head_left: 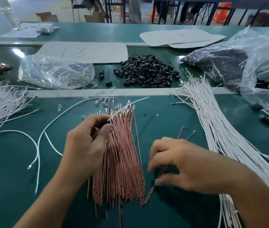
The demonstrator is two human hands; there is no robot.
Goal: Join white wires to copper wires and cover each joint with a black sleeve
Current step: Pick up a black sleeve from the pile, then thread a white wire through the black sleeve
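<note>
Black sleeves (pixel 221 63) fill one clear bag (pixel 262 46), metal bits (pixel 78 79) another bag (pixel 36 68).

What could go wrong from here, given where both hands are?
1. The right hand seems to pinch two loose copper wires, not one. A double pick could foul the joint.
2. The white wire gripped by the left hand lies across the terminal ends of the copper bundle. It may snag there and drag the bundle out of order.
</note>
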